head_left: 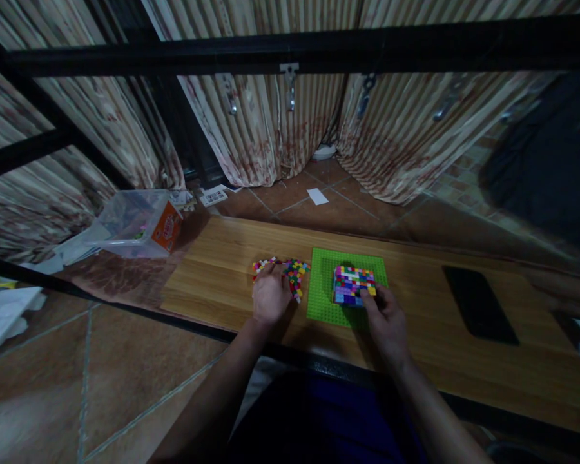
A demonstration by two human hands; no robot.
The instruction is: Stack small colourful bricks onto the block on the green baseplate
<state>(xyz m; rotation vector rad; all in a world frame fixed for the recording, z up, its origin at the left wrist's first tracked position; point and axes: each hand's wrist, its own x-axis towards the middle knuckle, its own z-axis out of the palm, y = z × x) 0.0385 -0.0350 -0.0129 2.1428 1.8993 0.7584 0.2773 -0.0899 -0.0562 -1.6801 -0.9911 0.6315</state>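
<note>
A green baseplate (328, 303) lies on a wooden board (222, 264). On it stands a multicoloured block structure (352, 283) made of small bricks. My right hand (385, 319) pinches a small yellow brick (371, 291) at the structure's near right corner. A pile of loose coloured bricks (296, 274) lies just left of the plate. My left hand (269, 295) rests on that pile with its fingers curled down into the bricks; whether it holds one is hidden.
A black phone (478, 306) lies on the board at the right. A clear plastic box (135, 222) with an orange label sits on the floor to the left. Black metal bars (290, 51) cross above. Striped curtains hang behind.
</note>
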